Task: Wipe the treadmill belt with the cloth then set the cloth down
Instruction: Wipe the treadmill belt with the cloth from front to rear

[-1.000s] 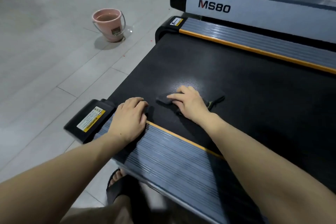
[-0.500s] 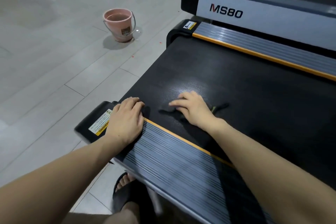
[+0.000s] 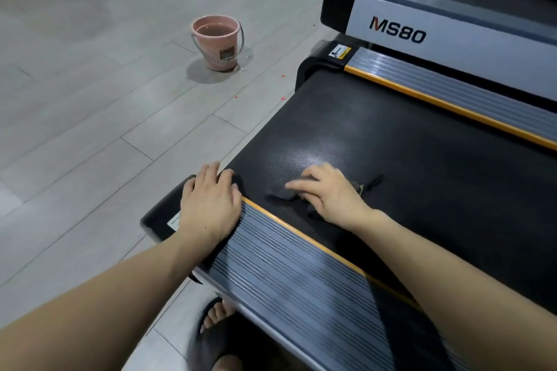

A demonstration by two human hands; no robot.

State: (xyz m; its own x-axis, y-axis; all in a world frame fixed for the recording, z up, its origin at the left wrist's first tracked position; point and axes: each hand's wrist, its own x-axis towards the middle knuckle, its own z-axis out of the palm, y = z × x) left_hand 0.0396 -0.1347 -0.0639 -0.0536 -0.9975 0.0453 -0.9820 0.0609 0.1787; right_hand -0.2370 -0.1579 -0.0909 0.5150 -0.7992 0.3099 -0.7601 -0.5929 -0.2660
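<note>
Far left: grey tiled floor (image 3: 90,117), and on it one pink bucket (image 3: 217,43) with a wire handle and liquid inside, standing well apart from the treadmill. A few small red specks on the tiles between bucket and belt.

My left hand (image 3: 208,205) lies flat on the near end of the grey ribbed side rail (image 3: 289,268), fingers straight and spread, tips reaching over the black end cap (image 3: 164,217) toward the belt's corner. Grip there is slack; it holds nothing. It covers part of a white label on the cap.

Below, one foot in a dark sandal (image 3: 215,322) on the floor, half hidden under the rail's edge.

Treadmill belt (image 3: 391,159): black, textured, with a pale sheen patch just ahead of my right hand (image 3: 327,194). That hand presses a dark cloth (image 3: 281,193) flat against the belt near the orange strip of the near rail; fingers mostly straight, pointing left. Cloth is almost the belt's colour, so its outline is hard to trace; one end pokes out left of my fingertips, another bit with a greenish tag shows right of the hand.

Count: two ribbed rails with orange edging, near and far. Right and beyond, a second machine (image 3: 452,36) marked "MS80". Two yellow warning stickers on the far end caps.
</note>
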